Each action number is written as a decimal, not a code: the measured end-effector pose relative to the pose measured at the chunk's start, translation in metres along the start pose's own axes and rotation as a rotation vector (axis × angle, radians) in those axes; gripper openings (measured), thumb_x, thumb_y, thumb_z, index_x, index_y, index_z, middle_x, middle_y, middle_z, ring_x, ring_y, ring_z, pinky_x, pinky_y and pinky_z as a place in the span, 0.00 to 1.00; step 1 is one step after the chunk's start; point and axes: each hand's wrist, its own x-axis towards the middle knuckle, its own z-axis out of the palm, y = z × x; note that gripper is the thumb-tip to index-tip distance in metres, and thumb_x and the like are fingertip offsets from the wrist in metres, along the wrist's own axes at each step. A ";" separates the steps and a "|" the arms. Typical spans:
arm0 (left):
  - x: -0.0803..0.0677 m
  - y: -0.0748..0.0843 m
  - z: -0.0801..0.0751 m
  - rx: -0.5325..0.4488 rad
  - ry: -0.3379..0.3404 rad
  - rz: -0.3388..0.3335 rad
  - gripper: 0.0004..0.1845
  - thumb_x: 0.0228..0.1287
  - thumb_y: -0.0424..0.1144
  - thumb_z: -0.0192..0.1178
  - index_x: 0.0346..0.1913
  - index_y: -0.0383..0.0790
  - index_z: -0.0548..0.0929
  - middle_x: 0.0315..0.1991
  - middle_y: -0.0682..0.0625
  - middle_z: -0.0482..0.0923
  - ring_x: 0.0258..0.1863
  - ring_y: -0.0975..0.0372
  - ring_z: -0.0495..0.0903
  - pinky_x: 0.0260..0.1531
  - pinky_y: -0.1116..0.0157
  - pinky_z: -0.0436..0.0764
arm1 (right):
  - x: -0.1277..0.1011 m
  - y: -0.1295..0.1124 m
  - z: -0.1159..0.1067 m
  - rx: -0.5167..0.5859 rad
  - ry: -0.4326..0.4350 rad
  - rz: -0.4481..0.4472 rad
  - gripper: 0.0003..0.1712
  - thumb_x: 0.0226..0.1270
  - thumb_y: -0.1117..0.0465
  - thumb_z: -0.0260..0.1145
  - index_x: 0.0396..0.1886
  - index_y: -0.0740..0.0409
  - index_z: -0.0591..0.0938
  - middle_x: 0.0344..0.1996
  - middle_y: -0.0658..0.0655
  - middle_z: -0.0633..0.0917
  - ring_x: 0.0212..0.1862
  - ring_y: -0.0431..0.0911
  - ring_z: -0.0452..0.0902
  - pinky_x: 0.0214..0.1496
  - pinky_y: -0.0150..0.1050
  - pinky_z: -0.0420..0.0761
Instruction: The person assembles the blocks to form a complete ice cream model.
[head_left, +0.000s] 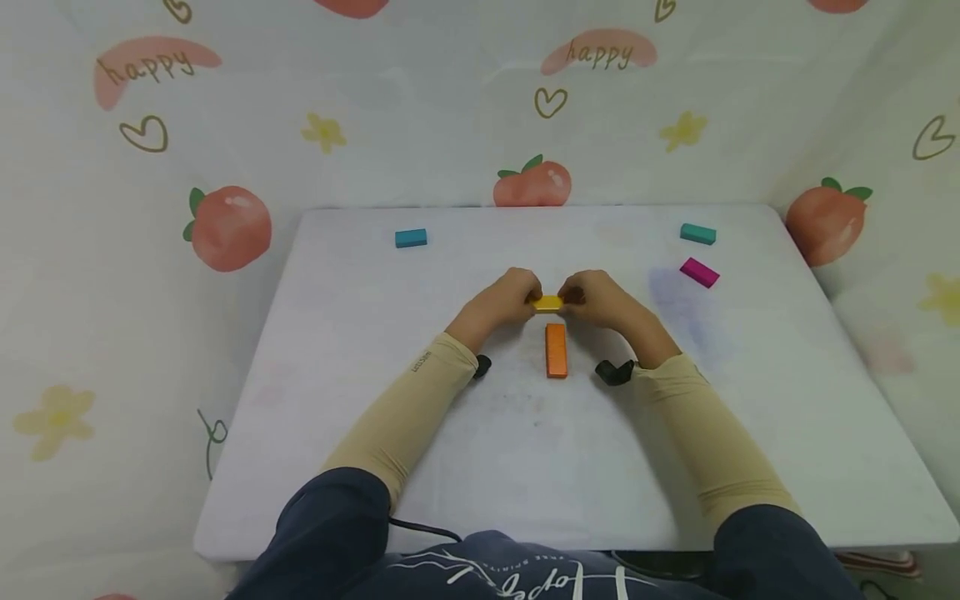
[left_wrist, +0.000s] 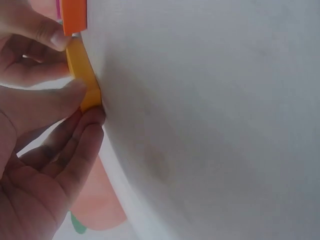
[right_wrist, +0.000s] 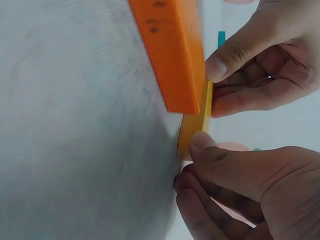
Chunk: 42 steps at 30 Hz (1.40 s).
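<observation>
A yellow block (head_left: 548, 304) lies crosswise near the middle of the white table, between both hands. My left hand (head_left: 504, 301) pinches its left end between thumb and fingers. At the other end, my right hand (head_left: 603, 302) grips it the same way. In the left wrist view, the yellow block (left_wrist: 83, 72) shows between the two thumbs, low at the table surface. Just on the near side lies an orange block (head_left: 557, 351), pointing lengthwise toward the body. The right wrist view shows the orange block (right_wrist: 172, 55) partly covering the yellow one (right_wrist: 194, 127).
On the white table (head_left: 337, 333), a blue block (head_left: 411, 238) lies at the back left. A teal block (head_left: 698, 233) and a magenta block (head_left: 700, 272) lie at the back right. Patterned cloth (head_left: 420, 100) hangs behind. A black cable (head_left: 423, 527) runs by the front edge.
</observation>
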 end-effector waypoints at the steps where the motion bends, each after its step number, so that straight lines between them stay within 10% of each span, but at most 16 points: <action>1: 0.001 0.001 0.000 0.001 -0.005 0.001 0.12 0.69 0.24 0.64 0.53 0.25 0.87 0.50 0.38 0.87 0.45 0.55 0.79 0.54 0.60 0.83 | -0.002 0.000 -0.001 0.000 0.004 0.001 0.12 0.70 0.67 0.74 0.49 0.71 0.87 0.44 0.67 0.90 0.47 0.57 0.86 0.56 0.54 0.85; 15: 0.008 0.006 0.006 -0.016 -0.048 0.021 0.14 0.70 0.26 0.65 0.55 0.27 0.87 0.51 0.39 0.86 0.46 0.55 0.79 0.54 0.61 0.82 | -0.017 0.004 -0.002 0.016 -0.008 0.119 0.15 0.72 0.64 0.73 0.54 0.69 0.86 0.48 0.65 0.88 0.49 0.56 0.82 0.61 0.53 0.85; 42: -0.004 0.013 0.015 -0.022 -0.047 0.021 0.12 0.70 0.25 0.64 0.54 0.27 0.88 0.51 0.40 0.87 0.48 0.56 0.81 0.56 0.59 0.83 | -0.035 0.000 0.009 0.044 0.031 0.083 0.16 0.72 0.66 0.72 0.54 0.71 0.86 0.50 0.67 0.89 0.53 0.58 0.85 0.62 0.55 0.85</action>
